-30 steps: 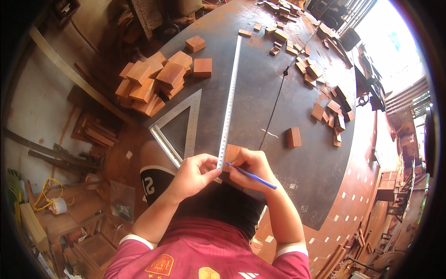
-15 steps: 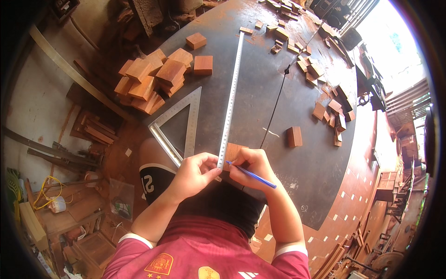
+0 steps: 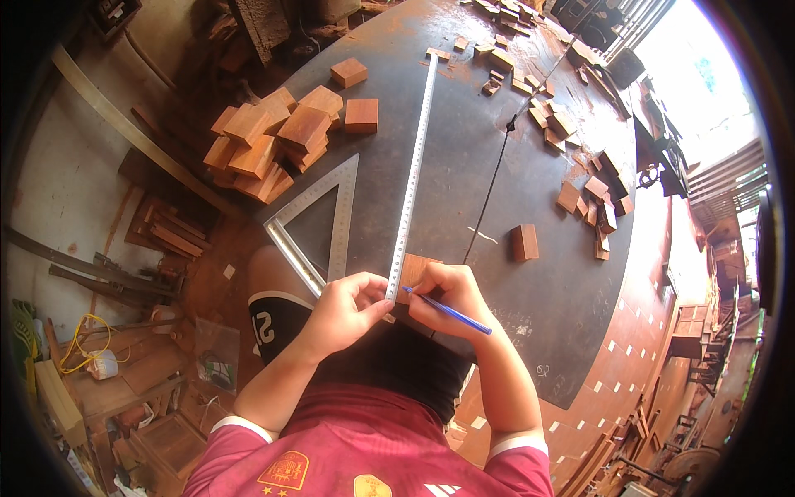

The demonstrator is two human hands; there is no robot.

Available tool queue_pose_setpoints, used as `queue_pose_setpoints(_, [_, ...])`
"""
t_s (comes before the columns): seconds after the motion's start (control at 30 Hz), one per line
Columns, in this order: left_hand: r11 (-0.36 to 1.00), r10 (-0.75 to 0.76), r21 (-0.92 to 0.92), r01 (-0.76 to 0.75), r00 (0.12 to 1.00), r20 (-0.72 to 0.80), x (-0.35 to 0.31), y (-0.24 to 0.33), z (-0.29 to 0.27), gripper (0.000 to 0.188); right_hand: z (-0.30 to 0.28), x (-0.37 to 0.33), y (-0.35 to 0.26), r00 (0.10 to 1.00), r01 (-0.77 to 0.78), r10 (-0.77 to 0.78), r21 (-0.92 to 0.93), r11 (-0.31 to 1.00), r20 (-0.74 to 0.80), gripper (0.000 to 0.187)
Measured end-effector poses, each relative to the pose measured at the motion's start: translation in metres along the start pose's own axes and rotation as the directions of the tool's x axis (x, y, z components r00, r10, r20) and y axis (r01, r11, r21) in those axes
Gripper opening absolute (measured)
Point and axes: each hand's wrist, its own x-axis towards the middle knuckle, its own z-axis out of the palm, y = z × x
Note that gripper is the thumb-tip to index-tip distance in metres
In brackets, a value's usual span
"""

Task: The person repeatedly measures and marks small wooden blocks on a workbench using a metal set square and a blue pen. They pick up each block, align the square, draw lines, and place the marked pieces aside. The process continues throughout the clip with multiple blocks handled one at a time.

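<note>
- The long ruler (image 3: 413, 170) lies on the bench (image 3: 377, 199), its long axis running away from the person and leaning slightly right toward the far end.
- Its near end sits between the hands, where the left hand (image 3: 352, 305) pinches it with thumb and fingers.
- The right hand's fingers are closed around a blue pen (image 3: 457, 316), tip pointing left toward the ruler, the barrel slanting down to the right.
- A wooden block (image 3: 421, 268) lies right of the ruler's near end, partly covered by the right hand.
- A small wood piece (image 3: 439, 55) sits at the ruler's far end; I can't tell whether they touch.
- Left of the ruler lies a metal set square (image 3: 343, 224), its lower end close to the left hand; beyond it, stacked blocks (image 3: 305, 129).
- Against half a second ago, hands, pen and ruler look practically unmoved.
</note>
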Motion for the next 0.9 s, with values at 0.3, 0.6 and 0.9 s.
queue_pose_setpoints(0.3, [0.999,-0.028,0.031,0.026,0.999,0.041,0.000,0.004,-0.001,0.023,-0.002,-0.001,0.007,0.999,0.021,-0.020,-0.026,0.999,0.037,0.014])
queue_pose_setpoints(0.6, [1.000,-0.001,0.027,0.001,1.000,-0.011,-0.002,0.005,0.001,0.023,0.000,-0.001,0.006,0.999,0.014,-0.013,-0.035,0.999,0.029,0.015])
queue_pose_setpoints(0.9, [0.999,-0.009,0.051,0.008,1.000,0.005,-0.002,0.010,0.001,0.023,0.001,0.000,0.001,1.000,0.014,-0.013,-0.050,0.999,0.027,0.015])
